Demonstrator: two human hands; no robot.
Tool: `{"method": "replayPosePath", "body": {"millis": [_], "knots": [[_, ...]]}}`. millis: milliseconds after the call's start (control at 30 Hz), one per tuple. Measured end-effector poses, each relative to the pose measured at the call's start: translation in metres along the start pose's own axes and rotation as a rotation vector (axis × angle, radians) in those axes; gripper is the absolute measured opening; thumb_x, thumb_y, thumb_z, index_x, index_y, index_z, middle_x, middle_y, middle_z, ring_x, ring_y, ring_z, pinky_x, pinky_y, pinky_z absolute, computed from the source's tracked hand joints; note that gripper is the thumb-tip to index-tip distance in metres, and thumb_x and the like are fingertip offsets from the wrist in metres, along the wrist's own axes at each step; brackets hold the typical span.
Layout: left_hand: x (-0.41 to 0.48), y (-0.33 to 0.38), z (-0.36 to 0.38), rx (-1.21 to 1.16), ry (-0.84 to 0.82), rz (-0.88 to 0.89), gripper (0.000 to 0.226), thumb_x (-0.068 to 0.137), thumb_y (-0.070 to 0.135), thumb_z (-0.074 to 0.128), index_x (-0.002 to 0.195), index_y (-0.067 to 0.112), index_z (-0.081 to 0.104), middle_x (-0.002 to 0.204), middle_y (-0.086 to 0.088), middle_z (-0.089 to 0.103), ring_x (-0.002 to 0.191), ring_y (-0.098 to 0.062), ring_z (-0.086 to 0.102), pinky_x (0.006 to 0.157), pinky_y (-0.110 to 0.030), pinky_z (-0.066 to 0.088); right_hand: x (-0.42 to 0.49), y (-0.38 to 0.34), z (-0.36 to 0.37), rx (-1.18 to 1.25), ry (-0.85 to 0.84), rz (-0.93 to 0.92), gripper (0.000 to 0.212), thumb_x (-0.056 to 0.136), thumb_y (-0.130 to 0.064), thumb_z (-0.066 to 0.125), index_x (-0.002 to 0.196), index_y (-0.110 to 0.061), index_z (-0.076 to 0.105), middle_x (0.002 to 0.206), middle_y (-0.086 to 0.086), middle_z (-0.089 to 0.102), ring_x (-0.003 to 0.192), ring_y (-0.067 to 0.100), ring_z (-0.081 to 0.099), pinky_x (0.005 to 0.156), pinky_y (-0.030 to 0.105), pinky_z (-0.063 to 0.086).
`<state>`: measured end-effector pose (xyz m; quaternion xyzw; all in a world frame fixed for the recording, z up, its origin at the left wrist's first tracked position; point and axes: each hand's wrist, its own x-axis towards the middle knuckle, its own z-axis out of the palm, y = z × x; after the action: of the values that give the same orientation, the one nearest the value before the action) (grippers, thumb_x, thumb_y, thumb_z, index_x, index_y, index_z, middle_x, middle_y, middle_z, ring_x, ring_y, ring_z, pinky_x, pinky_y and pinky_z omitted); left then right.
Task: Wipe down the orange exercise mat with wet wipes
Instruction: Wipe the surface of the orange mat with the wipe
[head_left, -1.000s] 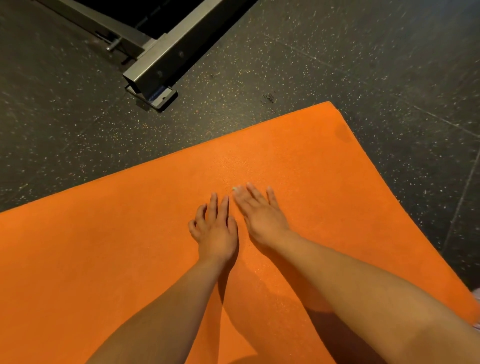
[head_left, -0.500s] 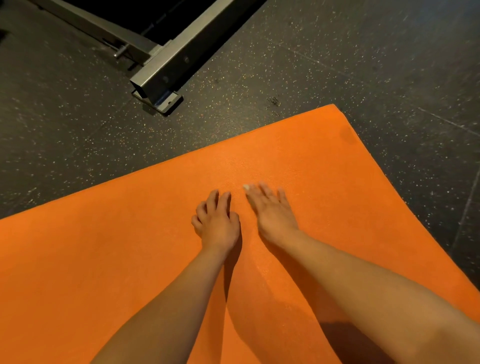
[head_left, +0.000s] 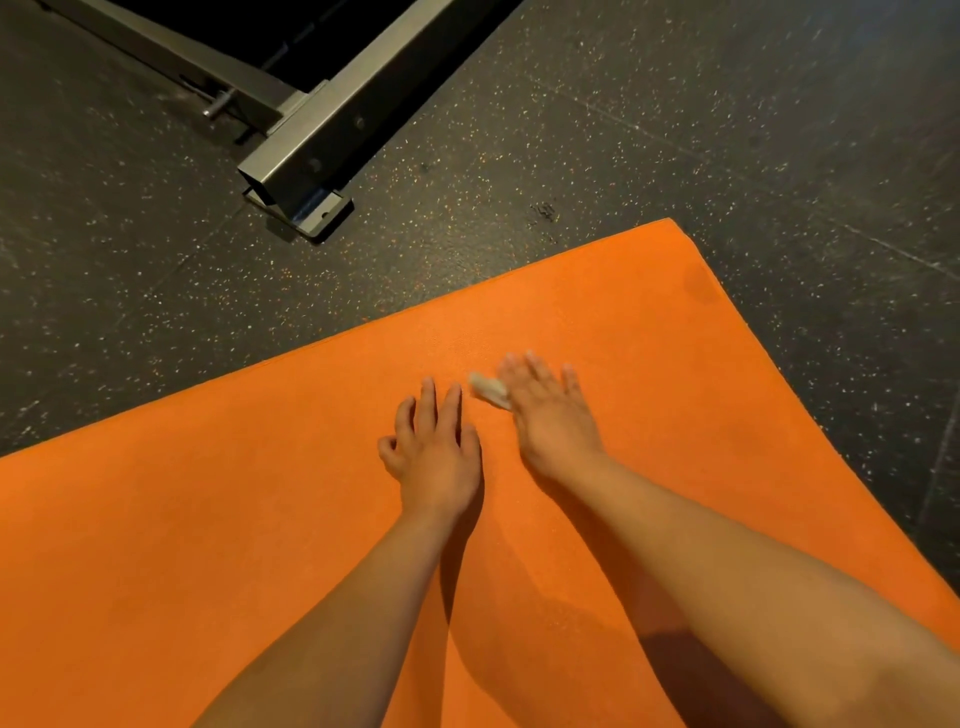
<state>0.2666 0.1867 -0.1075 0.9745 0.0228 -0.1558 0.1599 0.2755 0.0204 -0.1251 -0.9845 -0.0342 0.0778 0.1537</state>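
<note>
The orange exercise mat (head_left: 208, 519) lies flat on the floor and fills the lower part of the head view. My left hand (head_left: 434, 452) rests palm down on the mat near its middle, fingers spread. Just to its right, my right hand (head_left: 550, 410) presses flat with straight fingers on a small white wet wipe (head_left: 488, 388), which sticks out from under the hand's left edge. The rest of the wipe is hidden under the palm.
Dark speckled rubber floor (head_left: 727, 130) surrounds the mat. A grey metal equipment frame (head_left: 332, 135) with a foot plate stands on the floor beyond the mat's far edge, upper left. The mat's far right corner (head_left: 675, 228) curls up slightly.
My right hand has slid to the right, away from my left hand, and the white wipe now shows at its left edge. The left hand has stayed in place.
</note>
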Motion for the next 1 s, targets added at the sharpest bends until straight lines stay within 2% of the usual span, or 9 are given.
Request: {"method": "replayPosePath", "body": {"millis": [133, 200, 267, 367, 500, 600, 700, 767, 1000], "knots": [[0.0, -0.002, 0.001, 0.028, 0.019, 0.003, 0.055, 0.103, 0.049, 0.032, 0.156, 0.044, 0.019, 0.168, 0.011, 0.002, 0.15, -0.02, 0.003, 0.107, -0.048, 0.011, 0.005, 0.01, -0.007, 0.052, 0.08, 0.114, 0.065, 0.103, -0.01, 0.042, 0.162, -0.023, 0.018, 0.168, -0.004, 0.017, 0.157, 0.016, 0.0, 0.126, 0.048, -0.002], [0.0, 0.002, 0.001, -0.003, 0.02, -0.016, 0.054, 0.102, 0.046, 0.036, 0.155, 0.043, 0.023, 0.168, 0.01, 0.003, 0.15, -0.02, 0.004, 0.108, -0.049, 0.011, -0.001, -0.008, -0.001, 0.166, 0.146, 0.035, 0.056, 0.1, -0.011, 0.048, 0.155, -0.019, 0.038, 0.159, 0.005, 0.039, 0.15, 0.024, 0.023, 0.123, 0.05, 0.019], [0.003, 0.007, 0.001, -0.069, 0.037, -0.04, 0.051, 0.102, 0.042, 0.039, 0.152, 0.042, 0.03, 0.168, 0.01, 0.007, 0.15, -0.019, 0.005, 0.109, -0.05, 0.011, -0.006, -0.024, 0.008, 0.233, 0.188, -0.096, 0.043, 0.096, -0.014, 0.058, 0.138, -0.02, 0.056, 0.133, 0.007, 0.057, 0.126, 0.028, 0.046, 0.107, 0.045, 0.04], [0.008, 0.01, 0.001, -0.102, 0.073, -0.014, 0.055, 0.099, 0.031, 0.045, 0.152, 0.04, 0.033, 0.167, 0.011, 0.01, 0.15, -0.018, 0.007, 0.111, -0.051, 0.012, -0.006, -0.031, 0.013, 0.245, 0.17, -0.175, 0.033, 0.093, -0.016, 0.062, 0.124, -0.025, 0.062, 0.109, -0.001, 0.058, 0.104, 0.024, 0.05, 0.09, 0.037, 0.039], [0.017, 0.013, 0.004, -0.102, 0.037, 0.044, 0.059, 0.099, 0.03, 0.043, 0.155, 0.041, 0.026, 0.168, 0.011, 0.004, 0.152, -0.015, -0.003, 0.117, -0.053, 0.005, 0.003, -0.016, 0.01, 0.221, 0.151, -0.227, 0.03, 0.089, -0.012, 0.069, 0.116, -0.027, 0.068, 0.104, 0.001, 0.056, 0.096, 0.026, 0.051, 0.08, 0.036, 0.035], [0.018, 0.014, 0.006, -0.137, 0.028, 0.037, 0.055, 0.101, 0.034, 0.039, 0.154, 0.041, 0.026, 0.168, 0.011, 0.003, 0.152, -0.014, -0.005, 0.117, -0.054, 0.0, 0.02, 0.013, 0.001, 0.267, 0.279, -0.027, 0.026, 0.087, -0.006, 0.073, 0.105, -0.024, 0.077, 0.098, 0.006, 0.058, 0.091, 0.032, 0.055, 0.076, 0.037, 0.04], [0.016, 0.014, 0.007, -0.121, 0.04, 0.035, 0.057, 0.101, 0.035, 0.039, 0.155, 0.04, 0.025, 0.168, 0.01, 0.004, 0.153, -0.016, -0.005, 0.118, -0.055, -0.001, 0.027, 0.032, -0.008, 0.25, 0.389, 0.253, 0.035, 0.084, 0.005, 0.068, 0.112, -0.014, 0.076, 0.108, 0.012, 0.061, 0.097, 0.038, 0.056, 0.081, 0.045, 0.048], [0.016, 0.015, 0.009, -0.088, 0.044, 0.031, 0.057, 0.101, 0.036, 0.037, 0.156, 0.04, 0.022, 0.169, 0.009, 0.003, 0.153, -0.017, -0.006, 0.118, -0.055, -0.002, 0.021, 0.019, -0.008, 0.202, 0.388, 0.3, 0.041, 0.087, 0.002, 0.064, 0.126, -0.01, 0.069, 0.122, 0.014, 0.06, 0.106, 0.038, 0.054, 0.089, 0.05, 0.048], [0.016, 0.016, 0.011, -0.069, 0.054, 0.029, 0.053, 0.104, 0.039, 0.032, 0.156, 0.04, 0.022, 0.168, 0.01, 0.003, 0.154, -0.017, -0.004, 0.118, -0.055, 0.001, 0.0, -0.018, 0.017, 0.188, 0.085, -0.147, 0.048, 0.099, -0.02, 0.053, 0.147, -0.018, 0.052, 0.157, 0.004, 0.043, 0.141, 0.029, 0.042, 0.114, 0.046, 0.034]]}}
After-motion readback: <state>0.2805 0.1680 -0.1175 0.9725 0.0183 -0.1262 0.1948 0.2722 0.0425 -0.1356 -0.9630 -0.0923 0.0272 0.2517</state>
